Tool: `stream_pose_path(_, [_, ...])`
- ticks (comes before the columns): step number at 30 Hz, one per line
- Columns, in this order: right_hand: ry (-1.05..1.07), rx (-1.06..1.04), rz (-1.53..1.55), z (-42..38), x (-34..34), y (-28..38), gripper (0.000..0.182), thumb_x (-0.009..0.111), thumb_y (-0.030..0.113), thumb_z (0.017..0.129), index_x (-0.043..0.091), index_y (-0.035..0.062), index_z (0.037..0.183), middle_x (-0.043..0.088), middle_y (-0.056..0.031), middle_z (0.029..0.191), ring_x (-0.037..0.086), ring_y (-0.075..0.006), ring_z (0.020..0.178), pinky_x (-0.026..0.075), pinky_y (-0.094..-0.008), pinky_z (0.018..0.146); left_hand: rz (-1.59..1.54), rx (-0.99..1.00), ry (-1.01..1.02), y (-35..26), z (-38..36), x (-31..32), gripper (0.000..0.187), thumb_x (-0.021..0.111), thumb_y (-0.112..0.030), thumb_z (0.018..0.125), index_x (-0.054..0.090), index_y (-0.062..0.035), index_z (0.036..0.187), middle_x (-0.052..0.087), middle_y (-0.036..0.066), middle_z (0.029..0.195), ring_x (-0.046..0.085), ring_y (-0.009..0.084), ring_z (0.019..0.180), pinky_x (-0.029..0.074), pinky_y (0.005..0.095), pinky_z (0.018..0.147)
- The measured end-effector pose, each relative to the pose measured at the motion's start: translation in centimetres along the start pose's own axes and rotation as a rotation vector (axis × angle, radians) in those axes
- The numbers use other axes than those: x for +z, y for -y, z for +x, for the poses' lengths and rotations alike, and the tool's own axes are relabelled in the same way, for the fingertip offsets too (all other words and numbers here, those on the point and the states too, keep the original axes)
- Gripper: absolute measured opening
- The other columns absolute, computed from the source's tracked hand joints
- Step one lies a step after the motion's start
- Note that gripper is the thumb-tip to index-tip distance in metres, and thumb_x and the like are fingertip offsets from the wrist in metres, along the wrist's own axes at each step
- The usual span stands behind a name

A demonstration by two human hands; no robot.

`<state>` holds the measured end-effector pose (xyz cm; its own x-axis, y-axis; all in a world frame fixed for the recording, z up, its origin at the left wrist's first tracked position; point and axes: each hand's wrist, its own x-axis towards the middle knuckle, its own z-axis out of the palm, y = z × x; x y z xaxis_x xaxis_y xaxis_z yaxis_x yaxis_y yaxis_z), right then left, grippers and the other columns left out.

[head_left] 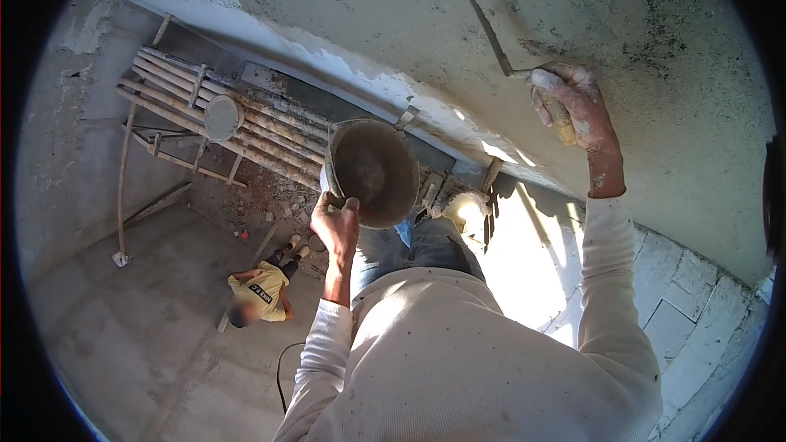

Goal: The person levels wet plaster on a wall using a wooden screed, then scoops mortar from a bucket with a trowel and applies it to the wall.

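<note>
My left hand (337, 229) grips the near rim of a round, dirty bucket (372, 172), with grey residue on its inner walls and bottom. To the upper right, my right hand (573, 102), dusted with pale plaster, is wrapped round the wooden handle of a trowel (491, 37). The trowel's thin blade is seen nearly edge-on and points to the upper left, against or very close to the grey plastered wall (385, 0). Whether the blade touches the wall I cannot tell.
Scaffold poles (266, 135) run from the upper left towards my legs, with a second round container (222, 118) on them. Far below, a person in a yellow shirt (264, 290) is on the floor near rubble (262, 205). Bare blocks (667, 303) show at the lower right.
</note>
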<state>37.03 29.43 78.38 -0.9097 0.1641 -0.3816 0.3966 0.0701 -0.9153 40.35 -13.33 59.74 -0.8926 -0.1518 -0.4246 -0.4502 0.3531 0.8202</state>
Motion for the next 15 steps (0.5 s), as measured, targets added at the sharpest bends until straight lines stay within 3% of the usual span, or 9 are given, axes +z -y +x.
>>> stream_pose_path(2, [-0.049,0.046,-0.395,-2.1,1.9,1.3,0.033,0.077,0.026,0.097,0.079,-0.0038,0.111,0.069,-0.0097,0.073,0.066,-0.0161,0.063,0.056,-0.0326,0.056,0.058,0.050,0.022,-1.3,-0.4,0.9,0.024,0.073,-0.005,0.077,0.074,0.0065,0.097,0.073,0.010,0.076,0.067,0.0178,0.072,0.057,0.0342,0.072])
stream_pose_path(4, [0.128,-0.046,-0.753,-1.8,3.4,-3.8,0.029,0.076,0.024,0.099,0.078,-0.0035,0.108,0.070,-0.0090,0.073,0.066,-0.0200,0.056,0.057,-0.0372,0.057,0.167,0.100,0.073,-3.2,-0.8,1.8,0.031,0.074,-0.007,0.076,0.074,0.0092,0.102,0.074,0.015,0.078,0.070,0.0233,0.072,0.058,0.0357,0.074])
stream_pose_path(5, [0.138,-0.122,-0.944,-1.6,4.5,-8.4,0.029,0.077,0.024,0.097,0.078,-0.0023,0.107,0.074,-0.0135,0.082,0.072,-0.0264,0.068,0.060,-0.0459,0.072,0.213,0.119,0.101,-4.6,-1.2,2.3,0.033,0.075,-0.008,0.077,0.074,0.0104,0.105,0.075,0.017,0.082,0.071,0.0257,0.074,0.058,0.0366,0.074])
stream_pose_path(6, [0.176,0.027,-1.257,-2.4,7.5,-7.2,0.027,0.076,0.026,0.095,0.078,-0.0004,0.102,0.077,-0.0179,0.093,0.076,-0.0301,0.083,0.058,-0.0495,0.085,0.258,0.141,0.130,-5.5,-1.4,3.2,0.036,0.075,-0.009,0.077,0.074,0.0117,0.107,0.075,0.019,0.085,0.072,0.0282,0.075,0.058,0.0374,0.075])
stream_pose_path(7, [0.049,-0.120,-1.382,-2.6,8.8,-12.8,0.023,0.077,0.026,0.092,0.077,0.0034,0.095,0.076,-0.0176,0.095,0.075,-0.0321,0.092,0.056,-0.0485,0.090,0.247,0.207,0.123,-5.5,-1.8,4.2,0.036,0.076,-0.009,0.077,0.074,0.0113,0.107,0.076,0.021,0.090,0.073,0.0303,0.077,0.059,0.0390,0.075])
stream_pose_path(8, [0.115,-0.104,-1.474,-2.6,9.9,-15.5,0.022,0.071,0.027,0.091,0.072,0.0096,0.103,0.075,-0.0129,0.103,0.072,-0.0323,0.100,0.051,-0.0489,0.097,0.238,0.274,0.118,-5.3,-2.2,5.1,0.036,0.077,-0.009,0.077,0.074,0.0108,0.107,0.076,0.022,0.096,0.075,0.0325,0.080,0.059,0.0405,0.076])
stream_pose_path(10, [0.113,-0.179,-1.355,-2.3,11.2,-21.0,0.019,0.071,0.027,0.089,0.071,0.0101,0.099,0.075,-0.0124,0.102,0.072,-0.0323,0.098,0.050,-0.0476,0.092,0.231,0.327,0.169,-6.1,-2.5,6.5,0.036,0.077,-0.009,0.078,0.075,0.0109,0.108,0.075,0.026,0.113,0.077,0.0381,0.091,0.060,0.0447,0.080])
stream_pose_path(12, [0.038,-0.241,-1.215,-2.9,11.5,-21.8,0.024,0.071,0.029,0.090,0.073,0.0072,0.098,0.075,-0.0146,0.101,0.073,-0.0349,0.099,0.054,-0.0479,0.092,0.254,0.405,0.203,-7.9,-3.0,6.9,0.033,0.077,-0.011,0.078,0.074,0.0092,0.104,0.076,0.023,0.096,0.077,0.0343,0.083,0.060,0.0438,0.078])
stream_pose_path(15, [-0.010,-0.004,-1.040,-3.9,11.5,-21.8,0.034,0.073,0.035,0.090,0.076,0.0034,0.102,0.075,-0.0202,0.101,0.074,-0.0395,0.103,0.058,-0.0497,0.094,0.181,0.466,0.171,-8.0,-3.3,7.9,0.026,0.076,-0.012,0.078,0.074,0.0068,0.096,0.074,0.018,0.082,0.072,0.0262,0.075,0.058,0.0418,0.075])
